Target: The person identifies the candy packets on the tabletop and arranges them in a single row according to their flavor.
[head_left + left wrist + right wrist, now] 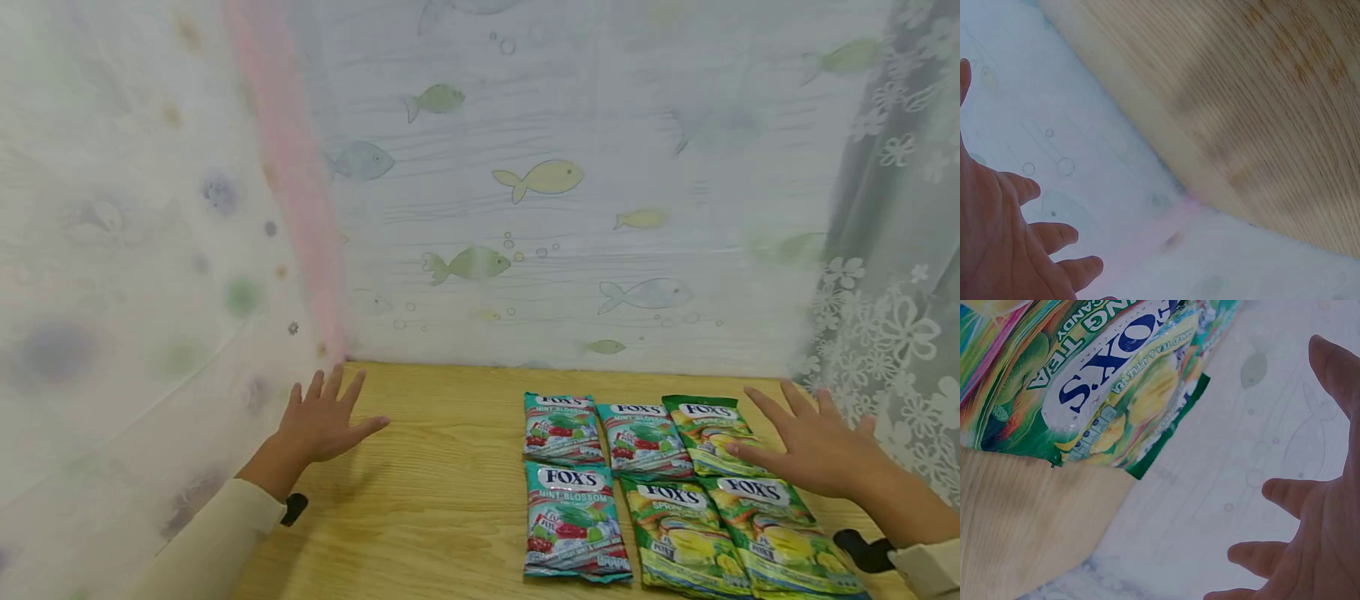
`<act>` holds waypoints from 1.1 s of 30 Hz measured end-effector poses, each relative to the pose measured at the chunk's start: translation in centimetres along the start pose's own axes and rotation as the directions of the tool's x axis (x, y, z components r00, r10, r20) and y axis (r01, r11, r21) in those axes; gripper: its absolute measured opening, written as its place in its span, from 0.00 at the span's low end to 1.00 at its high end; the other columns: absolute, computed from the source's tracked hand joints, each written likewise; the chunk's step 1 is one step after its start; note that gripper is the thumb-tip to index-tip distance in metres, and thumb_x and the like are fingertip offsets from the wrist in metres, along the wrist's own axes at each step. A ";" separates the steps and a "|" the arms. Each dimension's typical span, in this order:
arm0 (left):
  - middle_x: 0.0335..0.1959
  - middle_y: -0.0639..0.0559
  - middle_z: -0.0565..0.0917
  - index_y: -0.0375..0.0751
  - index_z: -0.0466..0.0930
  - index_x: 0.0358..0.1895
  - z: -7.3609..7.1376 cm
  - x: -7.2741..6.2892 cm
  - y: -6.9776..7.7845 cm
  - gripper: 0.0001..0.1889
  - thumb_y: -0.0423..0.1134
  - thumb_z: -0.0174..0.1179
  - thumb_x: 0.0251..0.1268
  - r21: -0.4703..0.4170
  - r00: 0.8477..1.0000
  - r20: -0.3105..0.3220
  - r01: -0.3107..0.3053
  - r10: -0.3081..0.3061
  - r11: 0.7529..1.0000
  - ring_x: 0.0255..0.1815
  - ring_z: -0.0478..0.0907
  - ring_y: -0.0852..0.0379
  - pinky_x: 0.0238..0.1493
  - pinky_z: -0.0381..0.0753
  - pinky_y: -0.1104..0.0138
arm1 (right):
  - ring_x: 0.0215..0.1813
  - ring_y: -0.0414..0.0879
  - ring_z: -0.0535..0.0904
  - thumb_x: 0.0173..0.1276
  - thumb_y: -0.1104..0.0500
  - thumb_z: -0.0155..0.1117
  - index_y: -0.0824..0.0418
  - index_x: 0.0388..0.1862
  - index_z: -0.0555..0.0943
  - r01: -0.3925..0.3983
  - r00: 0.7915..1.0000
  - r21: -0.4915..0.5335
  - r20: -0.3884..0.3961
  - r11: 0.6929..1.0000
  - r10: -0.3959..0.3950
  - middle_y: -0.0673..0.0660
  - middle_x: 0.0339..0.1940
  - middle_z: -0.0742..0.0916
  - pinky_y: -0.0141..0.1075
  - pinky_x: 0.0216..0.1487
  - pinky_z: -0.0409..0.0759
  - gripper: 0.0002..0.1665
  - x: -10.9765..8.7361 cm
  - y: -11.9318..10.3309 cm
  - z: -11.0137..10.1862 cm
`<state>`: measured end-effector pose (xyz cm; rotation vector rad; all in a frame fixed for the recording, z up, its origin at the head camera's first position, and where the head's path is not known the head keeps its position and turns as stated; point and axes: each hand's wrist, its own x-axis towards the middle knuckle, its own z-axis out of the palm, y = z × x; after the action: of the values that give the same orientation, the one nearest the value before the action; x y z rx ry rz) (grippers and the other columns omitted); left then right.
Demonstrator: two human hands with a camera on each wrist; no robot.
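Fingers spread, my left hand [318,425] hovers over the left side of the wooden table, holding nothing. My right hand [821,446], also spread and holding nothing, overlaps the upper green-and-yellow Fox's Spring Tea candy bag [708,425] in the head view. Two more Spring Tea bags [686,537] lie nearer the front. To their left are three teal Fox's Mint Blossom candy bags [576,521], two in the far row and one in the near row. In the right wrist view, a Spring Tea bag [1104,381] lies beside the spread fingers.
The wooden table [420,483] meets a fish-print curtain [450,317] at the back. A pale sheet with coloured dots [150,275] hangs on the left, with a pink strip at the corner. A sheer floral curtain [900,350] hangs on the right.
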<state>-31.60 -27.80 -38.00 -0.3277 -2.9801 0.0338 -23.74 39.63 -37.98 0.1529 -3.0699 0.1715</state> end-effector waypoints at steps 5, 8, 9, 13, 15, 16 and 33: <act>0.83 0.29 0.50 0.44 0.51 0.85 0.4 0.2 -0.2 0.55 0.82 0.41 0.66 -0.006 1.000 0.015 -0.006 0.006 1.000 0.81 0.49 0.22 0.73 0.44 0.24 | 0.69 0.97 0.41 0.71 0.24 0.54 0.53 0.87 0.46 0.017 1.000 0.012 0.011 1.000 -0.017 0.84 0.79 0.49 0.93 0.46 0.34 0.59 0.0 0.1 0.2; 0.83 0.29 0.49 0.44 0.51 0.85 0.2 0.4 -0.1 0.55 0.81 0.42 0.67 -0.008 1.000 0.012 -0.017 0.017 1.000 0.81 0.48 0.23 0.73 0.44 0.25 | 0.69 0.96 0.42 0.71 0.24 0.54 0.53 0.87 0.47 0.021 1.000 0.012 0.009 1.000 -0.022 0.84 0.79 0.50 0.93 0.46 0.34 0.59 0.1 0.0 0.2; 0.83 0.29 0.50 0.44 0.52 0.85 0.2 0.4 0.0 0.54 0.81 0.43 0.67 -0.009 1.000 0.007 -0.021 0.021 1.000 0.81 0.49 0.23 0.73 0.45 0.25 | 0.69 0.96 0.42 0.71 0.23 0.54 0.53 0.87 0.47 0.023 1.000 0.009 0.007 1.000 -0.023 0.85 0.79 0.50 0.93 0.46 0.34 0.60 0.1 -0.1 0.2; 0.83 0.28 0.51 0.44 0.53 0.84 0.0 0.6 0.3 0.53 0.79 0.44 0.69 -0.016 1.000 -0.002 -0.029 0.029 0.999 0.81 0.50 0.23 0.73 0.46 0.25 | 0.69 0.97 0.42 0.70 0.23 0.55 0.55 0.87 0.48 0.034 0.999 0.008 -0.001 0.999 -0.034 0.86 0.78 0.51 0.93 0.44 0.34 0.61 0.4 -0.8 0.0; 0.83 0.28 0.51 0.44 0.52 0.84 0.0 0.6 0.5 0.53 0.79 0.44 0.68 -0.023 1.000 0.002 -0.031 0.031 0.999 0.81 0.49 0.23 0.73 0.46 0.25 | 0.69 0.97 0.43 0.70 0.23 0.55 0.55 0.87 0.48 0.043 0.999 0.002 -0.006 0.999 -0.043 0.86 0.77 0.53 0.94 0.44 0.37 0.60 0.6 -1.3 -0.1; 0.83 0.29 0.50 0.45 0.52 0.85 0.1 0.6 0.6 0.53 0.80 0.43 0.68 -0.026 1.000 0.007 -0.030 0.030 0.999 0.81 0.49 0.24 0.73 0.45 0.25 | 0.70 0.96 0.44 0.70 0.23 0.55 0.55 0.87 0.47 0.044 0.999 0.002 -0.007 0.999 -0.044 0.86 0.77 0.53 0.93 0.45 0.38 0.61 0.7 -1.5 -0.1; 0.85 0.33 0.49 0.48 0.46 0.86 3.0 2.3 4.0 0.58 0.86 0.33 0.63 -0.127 0.997 0.049 -0.056 0.062 0.990 0.84 0.47 0.29 0.76 0.45 0.28 | 0.73 0.91 0.48 0.66 0.21 0.58 0.59 0.85 0.56 0.116 0.993 0.062 -0.042 0.991 -0.114 0.82 0.79 0.57 0.91 0.53 0.47 0.63 2.8 -6.8 1.5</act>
<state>-33.44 -23.43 -40.78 -0.4364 -3.0311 -0.1421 -25.95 32.49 -38.56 0.3251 -3.0079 0.2635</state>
